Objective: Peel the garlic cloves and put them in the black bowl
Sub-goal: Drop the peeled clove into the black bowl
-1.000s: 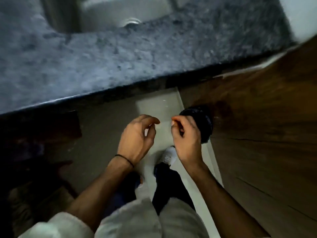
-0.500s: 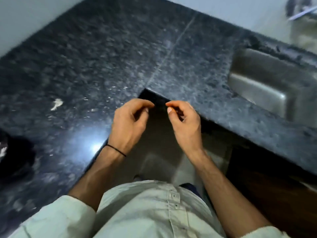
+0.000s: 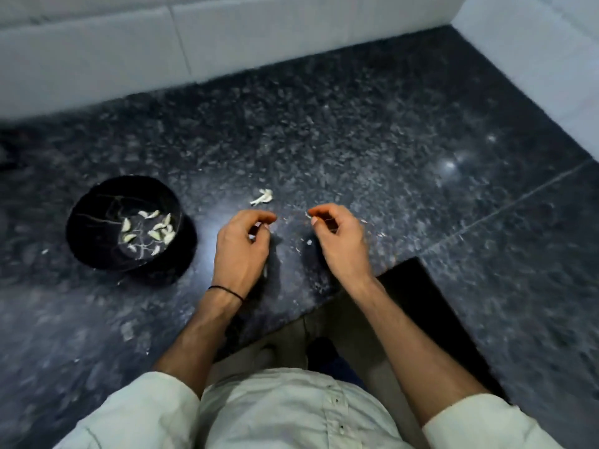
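The black bowl stands on the dark granite counter at the left, with several peeled garlic cloves in it. A pale garlic piece lies on the counter just beyond my hands. My left hand hovers right of the bowl, fingers curled and thumb meeting the fingertips, with nothing plainly in it. About a hand's width to its right, my right hand is curled the same way. A thin pale sliver shows at its fingertips; I cannot tell whether it is held.
Small flakes of garlic skin are scattered over the counter. White tiled walls close off the back and the right corner. The counter's inner corner edge lies just under my right wrist.
The view swung from the floor and sink to this counter corner, bringing the bowl into sight. Both hands kept their curled pose and now hover over the counter.
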